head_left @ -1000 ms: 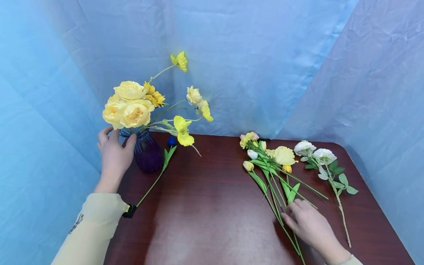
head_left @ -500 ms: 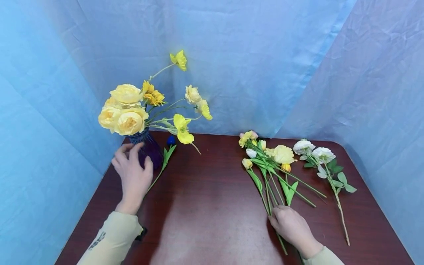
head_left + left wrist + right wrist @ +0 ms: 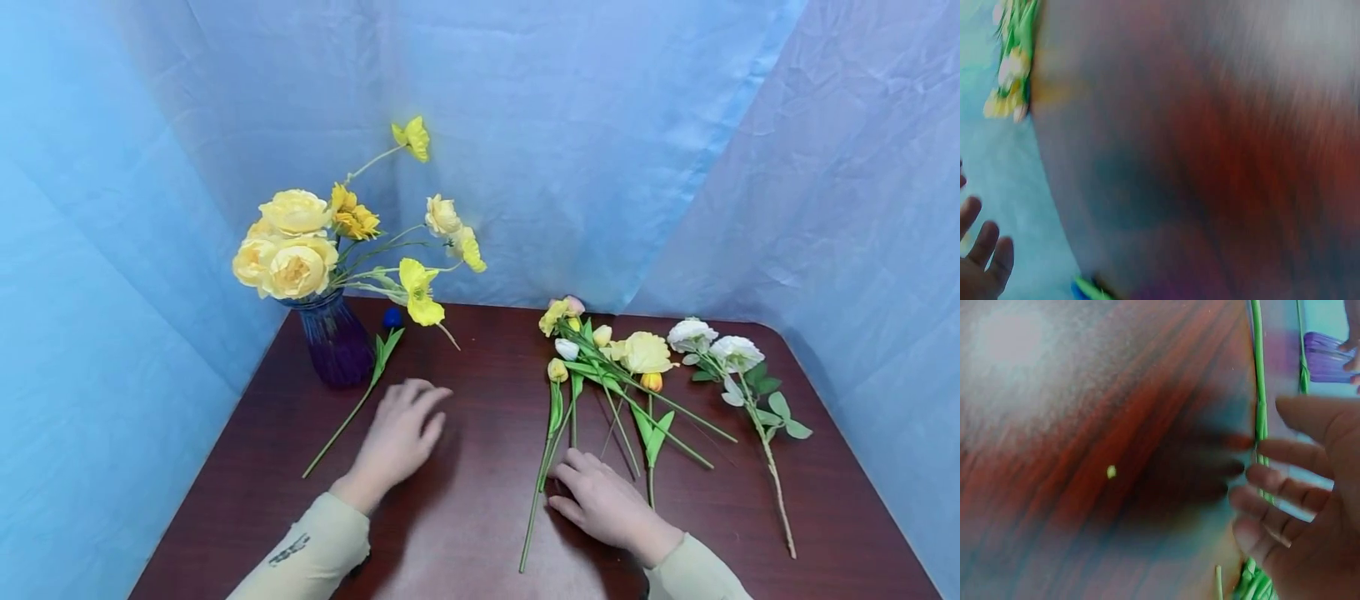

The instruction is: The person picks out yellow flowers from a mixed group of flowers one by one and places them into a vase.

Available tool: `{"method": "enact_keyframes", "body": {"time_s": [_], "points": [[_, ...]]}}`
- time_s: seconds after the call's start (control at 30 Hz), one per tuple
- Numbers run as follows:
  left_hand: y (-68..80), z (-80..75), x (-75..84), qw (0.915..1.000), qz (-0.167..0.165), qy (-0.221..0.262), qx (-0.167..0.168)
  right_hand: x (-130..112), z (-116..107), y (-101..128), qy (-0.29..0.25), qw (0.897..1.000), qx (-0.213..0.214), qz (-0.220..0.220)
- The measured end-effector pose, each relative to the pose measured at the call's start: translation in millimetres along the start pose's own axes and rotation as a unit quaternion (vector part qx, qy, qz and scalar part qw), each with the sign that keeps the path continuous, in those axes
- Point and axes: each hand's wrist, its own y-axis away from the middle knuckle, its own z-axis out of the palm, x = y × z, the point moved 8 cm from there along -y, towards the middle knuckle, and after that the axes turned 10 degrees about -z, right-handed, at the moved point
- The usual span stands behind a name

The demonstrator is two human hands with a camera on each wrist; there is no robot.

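A purple glass vase (image 3: 335,339) with yellow flowers (image 3: 292,246) stands at the table's back left. My left hand (image 3: 417,410) hovers open over the table, right of the vase and beside a loose blue-budded stem (image 3: 352,408). In the left wrist view only blurred fingertips (image 3: 985,253) show. My right hand (image 3: 567,477) rests with straight fingers (image 3: 1279,487) against a long green stem (image 3: 543,462) with a yellow bud, which lies just left of the flower pile (image 3: 622,367). The same stem (image 3: 1260,394) and the vase (image 3: 1330,357) appear in the right wrist view.
A stem with two white roses (image 3: 731,354) lies at the far right of the dark red table (image 3: 465,517). Blue cloth (image 3: 570,150) walls the table in at the back and on both sides.
My left hand has left the vase and moved right to the table's middle. My right hand has slid left, and a yellow-bud stem now lies apart from the pile.
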Motion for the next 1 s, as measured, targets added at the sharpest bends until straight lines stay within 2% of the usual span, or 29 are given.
{"method": "enact_keyframes", "body": {"time_s": [0.07, 0.17, 0.27, 0.4, 0.47, 0.57, 0.7, 0.8, 0.9, 1.0], "points": [[5.3, 18.6, 15.6, 0.9977, 0.029, -0.007, -0.061, 0, -3, 2, -0.004, 1.000, 0.003, -0.015], [14.8, 41.6, 39.9, 0.9876, 0.071, -0.021, -0.139, 5, -14, 8, 0.007, 0.999, 0.027, -0.031], [25.6, 60.0, 63.1, 0.9717, 0.121, -0.043, -0.198, 15, -25, 15, 0.032, 0.998, 0.044, -0.029], [40.6, 79.1, 85.3, 0.9464, 0.181, -0.079, -0.255, 35, -31, 29, 0.056, 0.998, 0.031, 0.010], [45.3, 85.1, 90.8, 0.9377, 0.199, -0.099, -0.267, 43, -33, 37, 0.060, 0.997, 0.018, 0.033], [48.0, 90.1, 92.9, 0.9313, 0.208, -0.130, -0.269, 52, -34, 46, 0.059, 0.996, 0.004, 0.060], [47.8, 92.2, 88.4, 0.9296, 0.200, -0.160, -0.265, 59, -35, 56, 0.059, 0.995, -0.007, 0.077], [47.9, 92.3, 85.2, 0.9312, 0.198, -0.165, -0.258, 64, -35, 61, 0.060, 0.994, -0.014, 0.089], [48.9, 93.7, 86.5, 0.9306, 0.213, -0.159, -0.251, 69, -35, 66, 0.060, 0.992, -0.023, 0.104], [50.5, 96.0, 89.1, 0.9247, 0.234, -0.168, -0.249, 72, -36, 70, 0.066, 0.991, -0.027, 0.117]]}}
